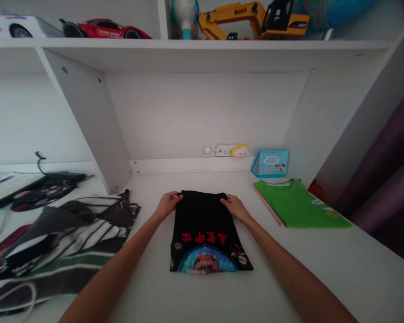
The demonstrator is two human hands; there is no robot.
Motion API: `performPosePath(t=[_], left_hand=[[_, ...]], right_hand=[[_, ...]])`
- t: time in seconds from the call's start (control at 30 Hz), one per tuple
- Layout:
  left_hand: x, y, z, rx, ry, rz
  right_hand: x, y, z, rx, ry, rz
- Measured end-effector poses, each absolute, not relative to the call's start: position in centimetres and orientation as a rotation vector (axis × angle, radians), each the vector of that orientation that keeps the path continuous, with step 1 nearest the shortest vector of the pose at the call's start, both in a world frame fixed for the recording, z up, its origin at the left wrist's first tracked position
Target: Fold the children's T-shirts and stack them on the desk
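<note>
A black T-shirt (202,217), folded into a compact shape, lies on the white desk (175,300) in front of me. Red characters and a blue round print show on its near half, upside down from my side. My left hand (168,204) pinches its far left corner between thumb and fingers. At the far right corner, my right hand (234,206) grips the cloth the same way. To the right, a folded green T-shirt (296,204) lies on top of something pink, whose edge shows along its left side.
Crumpled striped clothes (77,242) heap up on the left, with cables and a dark device behind. A desk calendar (272,163) and a power strip (225,151) are at the back. Overhead, a shelf (202,45) carries a toy excavator (256,20) and toy cars.
</note>
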State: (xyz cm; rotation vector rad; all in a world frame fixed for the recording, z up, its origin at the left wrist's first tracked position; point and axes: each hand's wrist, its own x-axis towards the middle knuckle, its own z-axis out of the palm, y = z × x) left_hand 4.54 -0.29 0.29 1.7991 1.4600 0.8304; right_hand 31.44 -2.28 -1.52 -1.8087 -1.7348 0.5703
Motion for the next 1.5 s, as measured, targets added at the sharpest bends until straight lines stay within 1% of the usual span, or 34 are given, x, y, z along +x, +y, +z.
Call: performPosePath(t=[0.1, 0.2, 0.3, 0.4, 0.5, 0.6, 0.7, 0.73, 0.8, 0.87, 0.93, 1.0, 1.07, 1.1, 1.17, 1.23, 1.3, 1.4, 1.5], left_hand=[[4.6, 0.5, 0.0, 1.963, 1.689, 0.710], [4.7, 0.8, -0.3, 1.996, 1.762, 0.740], [4.9, 1.1, 0.0, 2.014, 1.755, 0.670], [5.0, 1.6, 1.2, 2.020, 1.642, 0.565], [5.1, 2.1, 4.0, 2.025, 1.513, 0.576], [5.0, 1.5, 8.8, 2.055, 1.320, 0.809], [5.0, -0.9, 13.9, 2.119, 1.003, 1.145], [4.9, -2.0, 15.1, 2.141, 0.934, 1.204], [4.7, -4.5, 16.0, 2.187, 0.924, 1.191], [4.1, -6.7, 15.0, 2.229, 0.996, 1.058], [3.0, -8.4, 12.5, 2.279, 1.044, 0.812], [1.8, -9.4, 9.9, 2.323, 1.015, 0.461], [1.0, -10.2, 8.4, 2.327, 1.030, 0.177], [1.1, -10.5, 8.1, 2.323, 1.067, 0.115], [2.3, -11.2, 8.2, 2.330, 1.150, 0.179], [4.8, -11.9, 8.3, 2.386, 1.129, 0.346], [7.8, -12.7, 7.4, 2.489, 1.073, 0.424], [11.0, -13.5, 4.4, 2.623, 1.129, 0.216], [11.5, -13.8, 1.6, 2.644, 1.151, 0.000]], right_hand=[[31.6, -1.8, -1.5, -1.927, -1.721, 0.472], [31.9, -1.4, -1.2, -2.011, -1.686, 0.407], [31.9, -1.1, -0.9, -2.031, -1.667, 0.443], [31.7, -0.9, -0.1, -1.981, -1.672, 0.546], [31.9, -1.0, 2.4, -1.838, -1.671, 0.619], [32.9, -2.1, 7.0, -1.644, -1.649, 0.598], [33.9, -5.2, 11.7, -1.272, -1.607, 0.403], [34.1, -6.7, 12.7, -1.142, -1.601, 0.314], [33.8, -10.2, 13.1, -0.985, -1.636, 0.149], [33.2, -13.9, 11.6, -0.980, -1.766, 0.060], [32.3, -17.3, 9.0, -1.008, -1.972, 0.098], [31.7, -20.0, 6.6, -1.019, -2.237, 0.304], [31.5, -21.5, 5.3, -1.020, -2.423, 0.565], [31.6, -21.6, 5.2, -1.029, -2.454, 0.666], [32.1, -20.3, 5.6, -1.080, -2.393, 0.724], [32.4, -17.2, 6.0, -1.158, -2.264, 0.603], [32.2, -13.0, 5.8, -1.210, -2.182, 0.412], [30.8, -7.2, 4.0, -1.254, -2.273, 0.217], [29.0, -3.8, 1.7, -1.327, -2.468, 0.188]])
